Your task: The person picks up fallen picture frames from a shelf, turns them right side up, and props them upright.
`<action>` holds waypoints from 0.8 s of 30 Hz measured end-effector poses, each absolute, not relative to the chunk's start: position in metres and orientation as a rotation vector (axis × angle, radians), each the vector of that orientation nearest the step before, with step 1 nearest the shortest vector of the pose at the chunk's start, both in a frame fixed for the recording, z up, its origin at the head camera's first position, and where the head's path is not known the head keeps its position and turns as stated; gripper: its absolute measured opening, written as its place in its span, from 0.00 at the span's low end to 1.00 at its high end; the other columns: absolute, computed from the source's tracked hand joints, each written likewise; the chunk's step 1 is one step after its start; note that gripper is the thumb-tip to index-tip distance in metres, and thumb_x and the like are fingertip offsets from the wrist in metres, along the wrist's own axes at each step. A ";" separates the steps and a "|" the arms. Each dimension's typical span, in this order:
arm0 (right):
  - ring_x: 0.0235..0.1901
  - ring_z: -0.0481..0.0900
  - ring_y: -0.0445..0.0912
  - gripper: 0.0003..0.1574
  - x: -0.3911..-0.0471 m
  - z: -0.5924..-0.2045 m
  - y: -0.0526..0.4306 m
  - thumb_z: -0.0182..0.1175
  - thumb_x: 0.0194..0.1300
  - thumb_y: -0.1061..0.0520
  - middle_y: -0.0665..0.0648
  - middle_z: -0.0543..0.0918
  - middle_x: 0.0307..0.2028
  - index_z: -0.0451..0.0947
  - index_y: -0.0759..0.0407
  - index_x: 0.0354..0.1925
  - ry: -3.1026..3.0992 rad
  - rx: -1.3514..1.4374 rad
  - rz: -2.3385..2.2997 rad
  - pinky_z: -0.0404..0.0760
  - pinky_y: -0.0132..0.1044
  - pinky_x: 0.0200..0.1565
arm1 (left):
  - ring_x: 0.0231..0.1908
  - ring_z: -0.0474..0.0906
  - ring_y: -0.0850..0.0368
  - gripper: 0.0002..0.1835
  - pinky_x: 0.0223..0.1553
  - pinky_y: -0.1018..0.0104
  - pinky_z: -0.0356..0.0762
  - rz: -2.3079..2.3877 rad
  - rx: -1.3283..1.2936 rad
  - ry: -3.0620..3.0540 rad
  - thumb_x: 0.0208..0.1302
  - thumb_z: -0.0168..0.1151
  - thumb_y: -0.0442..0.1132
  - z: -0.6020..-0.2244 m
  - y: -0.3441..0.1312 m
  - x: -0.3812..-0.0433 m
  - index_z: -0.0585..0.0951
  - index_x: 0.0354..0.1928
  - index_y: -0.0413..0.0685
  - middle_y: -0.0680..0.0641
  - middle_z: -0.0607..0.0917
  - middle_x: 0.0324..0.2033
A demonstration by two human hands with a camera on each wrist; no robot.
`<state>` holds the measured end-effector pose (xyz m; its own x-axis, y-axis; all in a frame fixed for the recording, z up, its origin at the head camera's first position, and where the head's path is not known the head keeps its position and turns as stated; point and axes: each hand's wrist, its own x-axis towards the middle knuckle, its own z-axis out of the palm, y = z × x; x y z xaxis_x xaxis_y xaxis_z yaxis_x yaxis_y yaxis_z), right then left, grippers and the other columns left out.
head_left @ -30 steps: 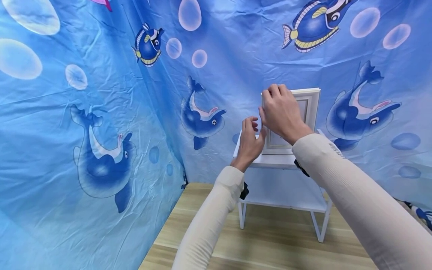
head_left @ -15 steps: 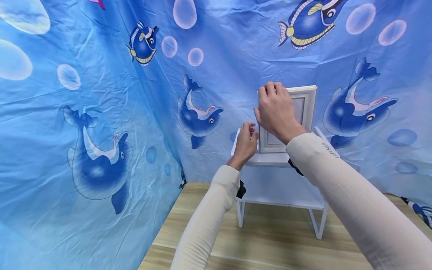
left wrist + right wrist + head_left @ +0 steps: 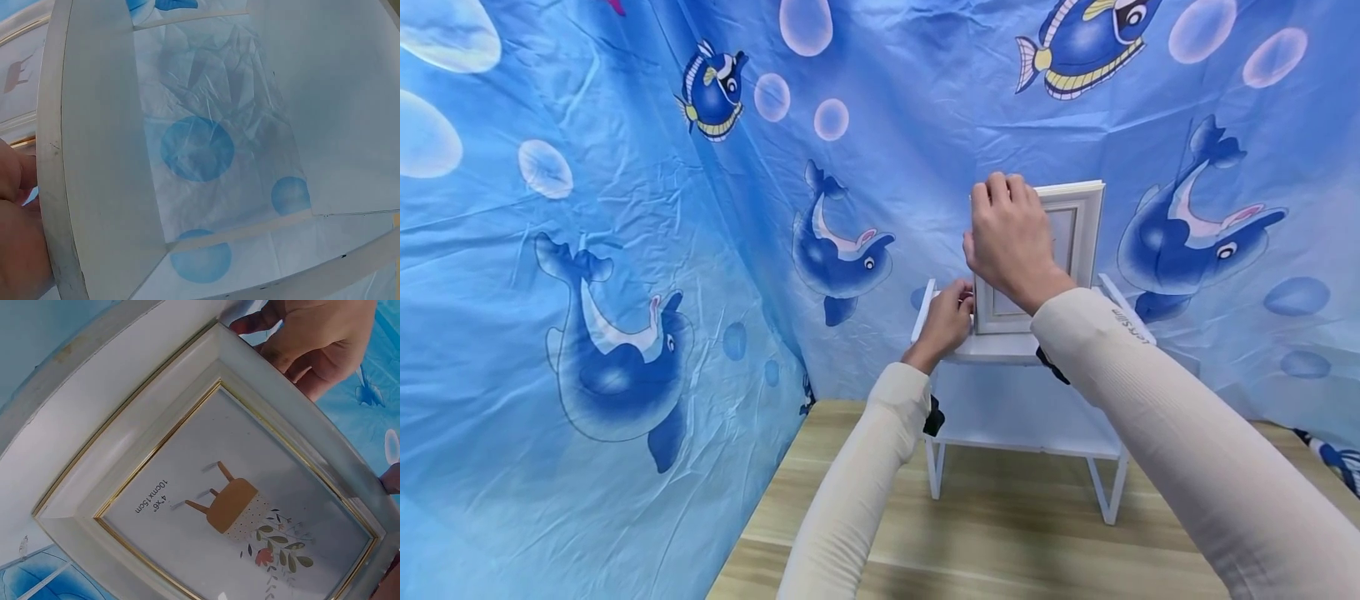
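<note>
Both hands grip frame (upright, on shelf).

Blue sea-print cloth backdrop, white side table, wooden floor

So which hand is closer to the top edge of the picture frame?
Right. The right hand grips the picture frame at its top left corner, fingers curled over the top edge. The left hand is lower, at the frame's bottom left corner.
</note>
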<state>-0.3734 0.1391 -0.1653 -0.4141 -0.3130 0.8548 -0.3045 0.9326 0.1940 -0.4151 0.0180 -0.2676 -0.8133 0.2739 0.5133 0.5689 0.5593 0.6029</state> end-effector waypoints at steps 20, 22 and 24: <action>0.52 0.69 0.63 0.24 -0.373 -0.165 0.142 0.60 0.62 0.57 0.70 0.73 0.49 0.69 0.73 0.49 -2.046 0.473 0.054 0.71 0.54 0.57 | 0.49 0.82 0.55 0.13 0.54 0.63 0.79 -1.206 -0.653 -2.408 0.72 0.54 0.30 -0.274 0.017 -0.418 0.79 0.55 0.40 0.44 0.85 0.48; 0.52 0.69 0.63 0.23 -0.373 -0.165 0.142 0.59 0.62 0.57 0.70 0.73 0.49 0.69 0.73 0.48 -2.045 0.481 0.068 0.71 0.54 0.57 | 0.48 0.81 0.55 0.12 0.53 0.64 0.79 -1.204 -0.645 -2.412 0.72 0.54 0.30 -0.274 0.017 -0.418 0.80 0.54 0.40 0.44 0.85 0.48; 0.52 0.69 0.64 0.22 -0.373 -0.165 0.143 0.59 0.62 0.57 0.70 0.73 0.49 0.69 0.73 0.48 -2.046 0.490 0.081 0.70 0.54 0.58 | 0.47 0.81 0.56 0.12 0.51 0.65 0.79 -1.191 -0.635 -2.415 0.72 0.55 0.31 -0.274 0.018 -0.419 0.81 0.53 0.41 0.45 0.85 0.47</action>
